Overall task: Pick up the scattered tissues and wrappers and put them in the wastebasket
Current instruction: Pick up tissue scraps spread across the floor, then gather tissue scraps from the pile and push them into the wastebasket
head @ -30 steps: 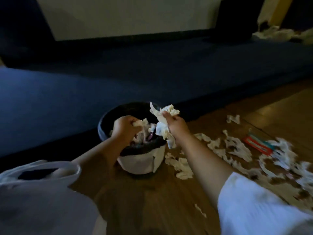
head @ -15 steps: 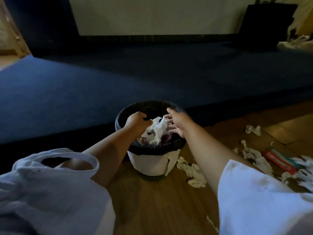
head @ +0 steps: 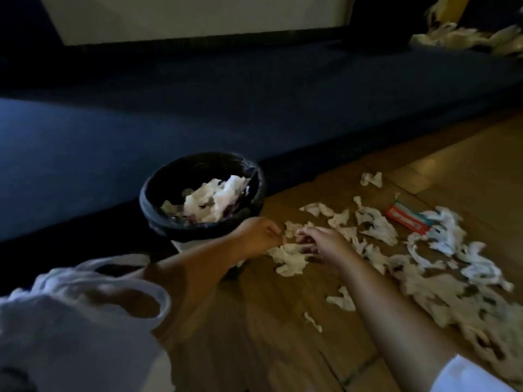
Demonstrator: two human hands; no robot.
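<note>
The wastebasket [head: 158, 193], white with a black liner, stands on the wooden floor and holds a heap of white tissues [head: 215, 199]. To its right my left hand [head: 257, 236] and my right hand [head: 325, 244] hover low over a crumpled tissue [head: 291, 258] on the floor. My right hand's fingers are spread just above it. My left hand's fingers are curled, and nothing shows in them. Several more torn tissues [head: 376, 227] lie scattered to the right, along with a red and teal wrapper [head: 407, 219].
A dark blue mattress or low platform [head: 198, 108] runs behind the wastebasket along the floor's edge. More white litter [head: 467, 38] lies at the far right on it. Small tissue scraps [head: 341, 299] lie nearer to me on the floor.
Both hands dropped their tissues into the wastebasket, then left it and moved right and down to the tissues on the floor. The view has swung to the right.
</note>
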